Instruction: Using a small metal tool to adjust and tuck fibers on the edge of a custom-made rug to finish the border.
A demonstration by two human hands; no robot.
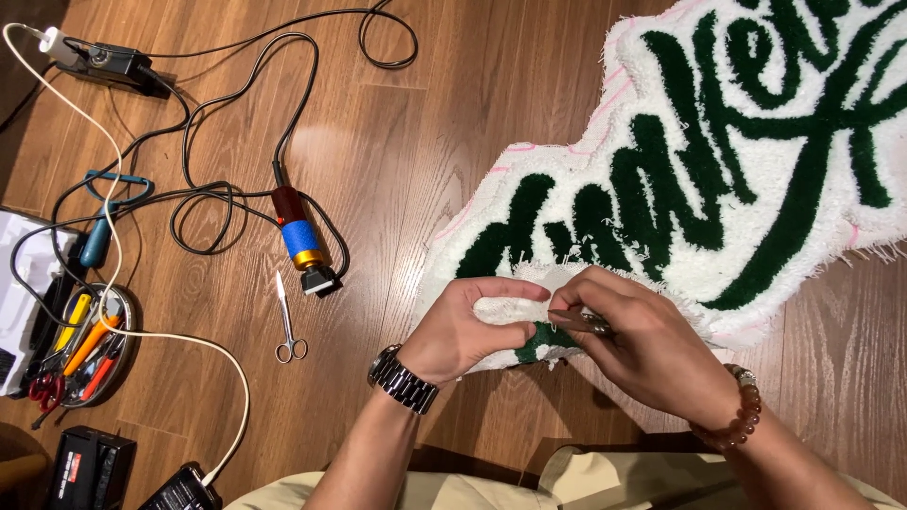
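A wooden floor [406, 151] of warm brown planks fills the view, seen from above. At 1 to 3 o'clock lies a tufted rug [756, 142], white pile with dark green script lettering, pink marks along its raw edge; its lower left corner reaches toward the centre. The left hand [463, 326], with a metal watch [403, 380] on the wrist, is clenched on that folded corner of the rug, thumb on top and fingers under. The right hand [642, 345], a bead bracelet [737, 416] at its wrist, grasps a small dark metal tool [581, 322] whose tip points at 9 o'clock and touches the rug edge just beside the left thumb; what kind of tool cannot be told. At 9 o'clock of the hands, apart from them, thin steel scissors [288, 321] lie on the floor, handles toward 6 o'clock. Just beyond them at 11 o'clock lies a corded trimmer [300, 241] with a red body, blue band and gold ring, its black cord [227, 113] looping toward 11 o'clock. At the far left a round tin [90, 345] holds orange and yellow hand tools, and a white cable [189, 340] crosses it. Beige trousers [605, 482] show at 6 o'clock.
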